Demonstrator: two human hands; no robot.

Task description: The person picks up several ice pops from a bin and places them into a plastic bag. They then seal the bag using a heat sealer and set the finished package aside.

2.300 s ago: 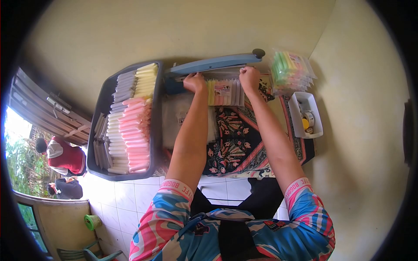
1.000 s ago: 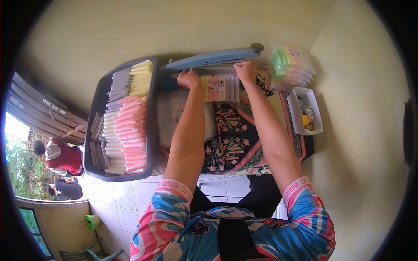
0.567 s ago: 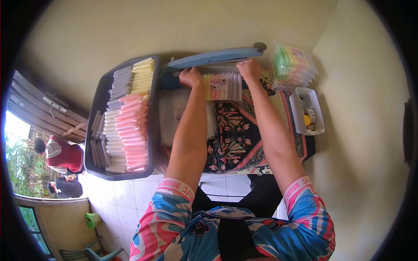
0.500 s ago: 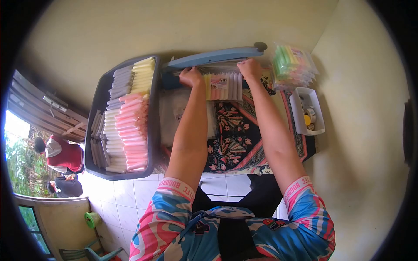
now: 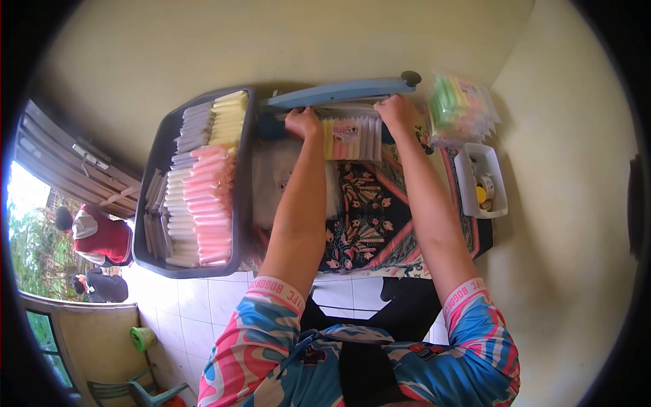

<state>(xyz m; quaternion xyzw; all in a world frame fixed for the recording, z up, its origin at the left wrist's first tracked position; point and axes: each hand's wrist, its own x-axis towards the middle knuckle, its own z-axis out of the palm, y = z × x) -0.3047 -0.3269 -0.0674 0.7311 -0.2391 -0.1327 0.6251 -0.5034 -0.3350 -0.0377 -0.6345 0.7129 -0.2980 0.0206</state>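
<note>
A clear plastic bag of pastel ice-pop sticks (image 5: 349,140), with a printed label inside, lies at the near side of a blue impulse sealer (image 5: 342,91). My left hand (image 5: 303,123) is closed at the bag's upper left corner. At the upper right corner, my right hand (image 5: 395,112) is closed too, close under the sealer's arm. The bag's open end runs between both hands along the sealer. Fingertips of both hands are largely hidden. Beside my left forearm lies a stack of clear plastic bags (image 5: 271,180).
A dark tub (image 5: 239,224) of wrapped sticks stands left. Filled bags (image 5: 462,108) are stacked at the right, behind a white box (image 5: 500,193) holding tape. Patterned cloth (image 5: 359,224) covers the table. Two people (image 5: 102,234) are outside at the far left.
The view has shifted slightly, so everything sits a little lower and further right. Both hands stay at the bag's corners by the sealer.
</note>
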